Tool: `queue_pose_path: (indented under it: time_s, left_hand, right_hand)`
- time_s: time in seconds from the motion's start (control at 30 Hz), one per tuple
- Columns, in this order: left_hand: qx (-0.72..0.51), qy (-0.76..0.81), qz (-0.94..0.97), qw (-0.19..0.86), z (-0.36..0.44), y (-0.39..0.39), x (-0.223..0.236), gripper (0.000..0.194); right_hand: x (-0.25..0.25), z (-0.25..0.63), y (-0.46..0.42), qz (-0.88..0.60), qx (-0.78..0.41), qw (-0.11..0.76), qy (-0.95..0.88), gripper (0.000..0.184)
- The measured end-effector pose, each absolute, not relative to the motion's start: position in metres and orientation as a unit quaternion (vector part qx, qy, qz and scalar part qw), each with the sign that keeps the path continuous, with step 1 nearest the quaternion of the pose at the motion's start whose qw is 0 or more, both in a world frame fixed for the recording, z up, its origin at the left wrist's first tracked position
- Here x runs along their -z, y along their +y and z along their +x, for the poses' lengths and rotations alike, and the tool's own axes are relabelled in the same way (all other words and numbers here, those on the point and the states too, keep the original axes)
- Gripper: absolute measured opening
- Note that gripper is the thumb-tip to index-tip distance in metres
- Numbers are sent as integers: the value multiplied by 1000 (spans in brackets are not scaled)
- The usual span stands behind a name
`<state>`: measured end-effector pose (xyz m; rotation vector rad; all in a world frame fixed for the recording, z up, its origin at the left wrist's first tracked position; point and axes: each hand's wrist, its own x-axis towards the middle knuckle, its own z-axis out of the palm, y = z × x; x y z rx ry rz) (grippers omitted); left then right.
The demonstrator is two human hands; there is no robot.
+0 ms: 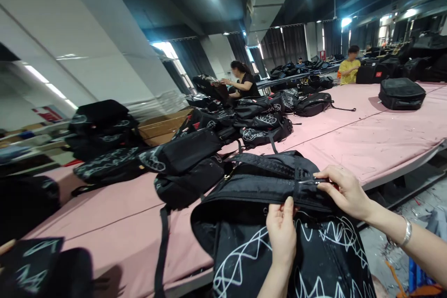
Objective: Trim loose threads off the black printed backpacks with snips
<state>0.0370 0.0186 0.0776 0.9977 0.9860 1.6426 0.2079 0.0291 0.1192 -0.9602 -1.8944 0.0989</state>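
Observation:
A black backpack (244,247) with white scribbled lines lies at the table's near edge, its top opening gaping on the left. My left hand (283,228) is closed on the rim of that opening, thumb on top. Just to the right, my right hand (344,191) is closed around small thread snips (309,181). Their metal tips point left over the backpack's black webbing near a strap seam. Most of the snips' body is hidden by my fingers. A silver bracelet (407,231) circles my right wrist.
Several black backpacks (190,149) are heaped on the pink table (349,135) ahead and left. A black case (401,94) stands at the far right. One person (246,84) handles a bag beyond the heap; another, in yellow (349,71), stands farther back. Fingers of someone else show at the left edge.

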Motion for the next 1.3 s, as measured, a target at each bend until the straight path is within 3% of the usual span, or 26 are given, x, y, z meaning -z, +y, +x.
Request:
queue_pose_path:
  time_s: [0.2, 0.33, 0.5, 0.7, 0.83, 1.07, 1.3]
  left_hand:
    - [-625, 432, 536, 369, 61, 18, -53, 20]
    - [-582, 436, 581, 365, 74, 15, -39, 22]
    - [-616, 386, 473, 498, 45, 27, -56, 19]
    - [-708, 349, 236, 567, -9, 39, -96, 29]
    - [-668, 360, 253, 600, -12, 34, -97, 26]
    - [-675, 390, 263, 569, 13, 2, -89, 34]
    - [-677, 412, 309, 526, 30, -18, -85, 33]
  right_hand:
    - [-144, 193, 58, -428, -100, 495, -750, 40]
    - [-163, 177, 71, -456, -96, 399, -790, 17]
    - [-140, 181, 52, -355, 26, 328, -875, 18]
    - [-118, 194, 32, -299, 34, 326, -896, 30]
    - [-124, 207, 35, -281, -8, 304, -910, 30]
    - [-165, 235, 47, -384, -165, 298, -858, 22]
    - [-202, 197, 62, -386, -154, 330, -847, 25]
